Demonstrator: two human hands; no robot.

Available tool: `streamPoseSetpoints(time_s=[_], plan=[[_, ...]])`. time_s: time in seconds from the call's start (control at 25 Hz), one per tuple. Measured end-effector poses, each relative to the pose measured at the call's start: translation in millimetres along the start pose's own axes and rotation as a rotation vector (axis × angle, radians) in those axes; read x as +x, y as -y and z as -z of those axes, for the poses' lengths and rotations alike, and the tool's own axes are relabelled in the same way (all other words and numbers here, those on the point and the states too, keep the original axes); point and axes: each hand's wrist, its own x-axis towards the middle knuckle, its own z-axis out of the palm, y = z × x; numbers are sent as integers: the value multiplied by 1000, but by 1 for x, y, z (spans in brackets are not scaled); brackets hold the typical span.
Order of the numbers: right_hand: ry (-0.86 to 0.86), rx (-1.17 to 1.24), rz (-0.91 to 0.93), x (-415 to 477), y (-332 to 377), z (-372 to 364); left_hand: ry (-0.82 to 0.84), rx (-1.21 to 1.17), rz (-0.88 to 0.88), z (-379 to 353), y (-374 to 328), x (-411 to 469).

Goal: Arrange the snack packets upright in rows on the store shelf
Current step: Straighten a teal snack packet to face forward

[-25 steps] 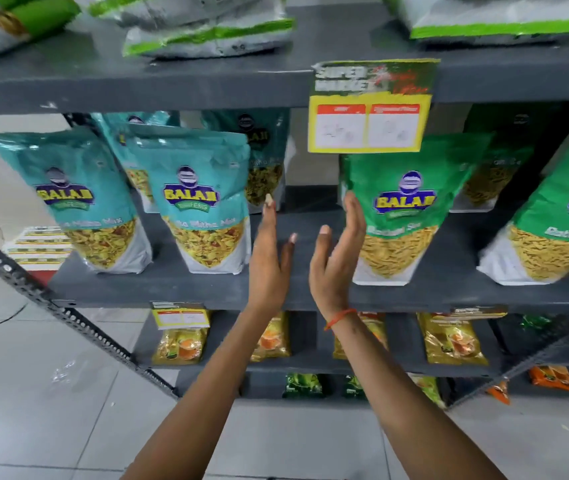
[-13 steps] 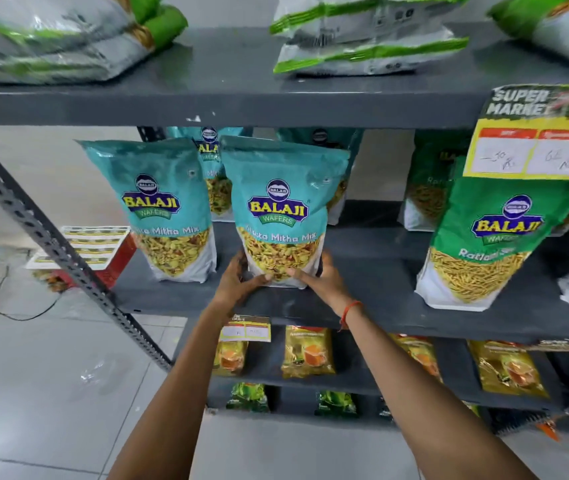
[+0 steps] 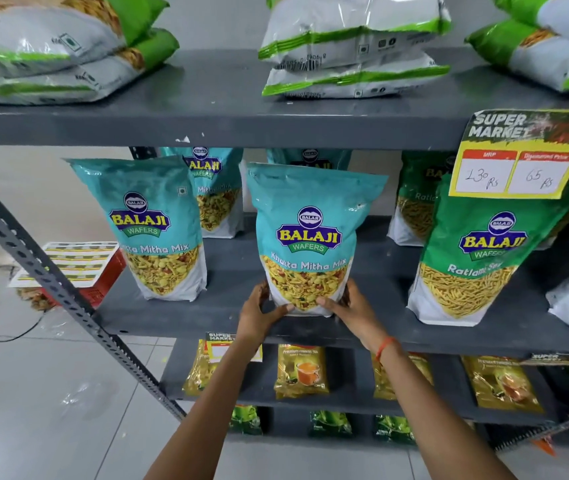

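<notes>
A teal Khatta Mitha Mix packet [image 3: 307,233] stands upright at the front of the grey middle shelf [image 3: 227,317]. My left hand [image 3: 259,313] grips its lower left corner and my right hand [image 3: 352,313] grips its lower right corner. A second teal packet [image 3: 151,230] stands upright to its left. Two more teal packets [image 3: 217,192] stand behind, partly hidden. A green Ratlami Sev packet [image 3: 473,258] stands to the right, leaning a little, with another green packet [image 3: 414,202] behind it.
White and green packets [image 3: 352,50] lie flat on the top shelf. A yellow price tag [image 3: 515,157] hangs from that shelf's edge. Tea packets [image 3: 300,372] stand on the lower shelf. A slanted perforated metal brace [image 3: 51,289] runs down at the left over the tiled floor.
One second ago both hands were open in front of the shelf gap. They then took the teal packet by its bottom corners, and they hold it there now. The view has shifted left and closer.
</notes>
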Motion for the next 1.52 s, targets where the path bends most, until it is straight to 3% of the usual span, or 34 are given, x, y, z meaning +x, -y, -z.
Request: streamPoseSetpoints(time_s=[0.24, 0.32, 0.4, 0.48, 0.56, 0.64, 0.72, 0.84, 0.92, 1.04, 1.24, 1.52], plan=[[43, 67, -46, -5, 6, 0, 21, 44, 5, 2, -7, -9], [-95, 173, -17, -14, 16, -8, 57, 102, -21, 5, -10, -14], [-400, 146, 134, -26, 34, -25, 8, 185, -68, 7, -18, -23], [-655, -92, 418, -32, 55, -47, -158, 258, -246, 11, -27, -34], [-671, -318, 738, -29, 77, -77, -323, 334, -490, 26, -36, -41], [-514, -373, 858, -21, 92, -115, -436, 402, -608, 54, -42, -37], [-337, -318, 784, -11, 98, -154, -525, 426, -586, 90, -41, -31], [-112, -139, 419, 12, 99, -204, -593, 401, -445, 158, -23, -17], [28, -120, 214, 36, 95, -226, -482, 263, -279, 199, -10, -4], [176, -123, 114, 62, 78, -241, -147, 124, -130, 231, 6, 13], [101, -93, 82, 66, 42, -238, -134, 74, -43, 224, 32, 11], [104, -118, 42, 58, 50, -232, -118, 153, -32, 219, 25, 6]])
